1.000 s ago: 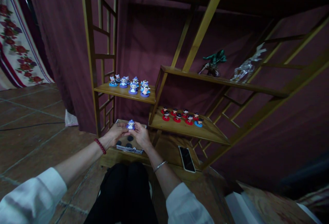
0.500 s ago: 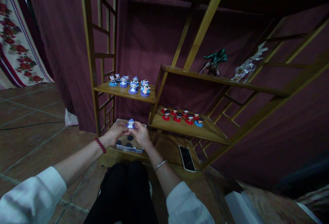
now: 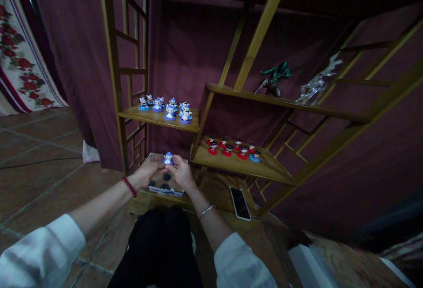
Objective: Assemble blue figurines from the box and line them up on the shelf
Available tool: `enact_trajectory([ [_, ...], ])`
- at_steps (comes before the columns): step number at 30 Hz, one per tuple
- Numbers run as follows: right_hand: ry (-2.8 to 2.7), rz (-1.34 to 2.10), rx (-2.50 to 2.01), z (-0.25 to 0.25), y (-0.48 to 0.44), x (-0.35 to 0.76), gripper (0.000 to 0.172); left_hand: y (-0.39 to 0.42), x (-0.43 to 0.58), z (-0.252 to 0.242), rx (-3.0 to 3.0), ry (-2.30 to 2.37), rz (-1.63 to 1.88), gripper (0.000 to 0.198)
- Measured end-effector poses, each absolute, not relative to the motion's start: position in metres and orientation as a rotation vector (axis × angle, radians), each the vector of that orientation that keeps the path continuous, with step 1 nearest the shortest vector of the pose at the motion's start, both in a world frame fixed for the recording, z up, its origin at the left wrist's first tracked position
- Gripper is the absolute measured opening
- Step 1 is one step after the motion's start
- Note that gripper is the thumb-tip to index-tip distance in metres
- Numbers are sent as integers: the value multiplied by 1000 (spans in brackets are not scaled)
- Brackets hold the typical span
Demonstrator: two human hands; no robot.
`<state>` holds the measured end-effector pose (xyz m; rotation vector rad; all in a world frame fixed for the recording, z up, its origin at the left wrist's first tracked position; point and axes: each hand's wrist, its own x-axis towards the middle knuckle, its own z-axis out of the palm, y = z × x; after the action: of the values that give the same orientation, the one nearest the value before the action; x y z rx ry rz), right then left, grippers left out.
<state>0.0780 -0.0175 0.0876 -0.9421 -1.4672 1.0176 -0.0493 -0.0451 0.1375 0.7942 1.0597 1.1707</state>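
Observation:
A small purple-and-white figurine is held upright between my two hands. My left hand grips its base from the left, fingers closed. From the right, my right hand pinches the same base. Beneath them a shallow cardboard box lies on the bottom shelf, with several dark round discs in it; the hands cover part of it. Several similar purple and blue figurines stand on the upper left shelf, above my hands.
Several red-based figurines and a blue-based one occupy the middle right shelf. Higher up are a dark green figure and a clear figure. A phone lies at lower right. A wooden upright borders the left side.
Both hands keep the figurine in nearly the same place over the box. The view has shifted very slightly; nothing on the shelves has moved.

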Motion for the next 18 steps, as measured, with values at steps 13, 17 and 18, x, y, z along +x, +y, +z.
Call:
enact_trajectory([
  [13, -1408, 1029, -937, 88, -14, 76, 39, -44, -53, 140, 863, 1035, 1190, 16],
  [17, -1411, 1036, -933, 89, -14, 75, 40, -44, -55, 141, 884, 1050, 1175, 16],
  [18, -1412, 1034, -935, 90, -14, 75, 41, -44, -55, 141, 887, 1052, 1173, 17],
])
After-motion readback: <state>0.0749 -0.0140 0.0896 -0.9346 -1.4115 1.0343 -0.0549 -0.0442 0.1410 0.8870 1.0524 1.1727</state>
